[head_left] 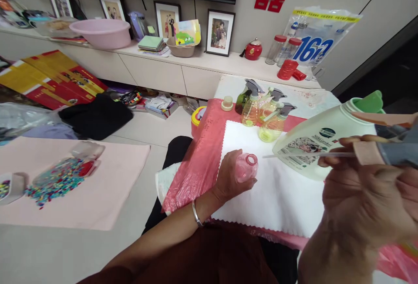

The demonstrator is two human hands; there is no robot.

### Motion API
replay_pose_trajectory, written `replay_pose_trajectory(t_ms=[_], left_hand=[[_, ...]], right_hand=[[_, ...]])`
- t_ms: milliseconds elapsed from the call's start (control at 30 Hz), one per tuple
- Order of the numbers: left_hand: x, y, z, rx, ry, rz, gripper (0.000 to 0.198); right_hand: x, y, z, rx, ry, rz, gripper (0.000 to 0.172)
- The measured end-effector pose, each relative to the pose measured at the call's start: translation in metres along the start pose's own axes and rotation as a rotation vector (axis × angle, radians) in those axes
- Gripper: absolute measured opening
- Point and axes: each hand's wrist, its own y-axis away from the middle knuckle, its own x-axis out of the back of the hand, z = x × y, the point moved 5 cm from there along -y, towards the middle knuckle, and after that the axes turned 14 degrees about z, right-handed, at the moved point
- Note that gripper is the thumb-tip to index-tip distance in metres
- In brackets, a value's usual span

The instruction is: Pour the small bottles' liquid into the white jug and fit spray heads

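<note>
My left hand (231,175) is wrapped round a small pink translucent bottle (245,168), its neck uncapped and facing up. At the right, my right hand (365,201) grips a spray trigger head (396,147) by its pale collar. From the head a thin clear dip tube runs leftward; its tip hangs just right of the pink bottle, apart from it. Behind the tube stands a large pale-green jug (310,140) with a floral label and a green spout in its open top. Several spray bottles (272,123) with grey triggers hold yellowish or green liquid further back.
A white scalloped mat (274,205) lies over a red plastic cover (196,175) on the table. Near the spray bottles sits a pale cap (227,103). Left, colourful beads (62,179) are spread on a pink sheet (114,188). A low cabinet (156,68) runs along the wall.
</note>
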Motion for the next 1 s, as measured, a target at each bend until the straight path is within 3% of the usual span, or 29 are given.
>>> replay_pose_trajectory(t_ms=[167, 300, 567, 767, 1000], left_hand=[[-0.001, 0.0, 0.0, -0.014, 0.022, 0.009, 0.099], [-0.001, 0.001, -0.001, 0.008, 0.034, -0.001, 0.098], [-0.004, -0.007, 0.001, 0.115, 0.011, -0.099, 0.079], [-0.004, -0.009, 0.005, 0.12, -0.015, -0.106, 0.07], [-0.004, -0.01, 0.006, 0.138, -0.026, -0.137, 0.063]], right_hand=[[-0.011, 0.019, 0.016, -0.081, -0.037, -0.17, 0.013], [-0.009, 0.034, 0.031, -0.121, 0.021, -0.292, 0.018], [0.007, 0.069, 0.066, -0.2, 0.465, -0.617, 0.021], [0.005, 0.082, 0.074, -0.204, 0.476, -0.709, 0.02], [0.001, 0.077, 0.066, -0.13, 0.496, -0.762, 0.015]])
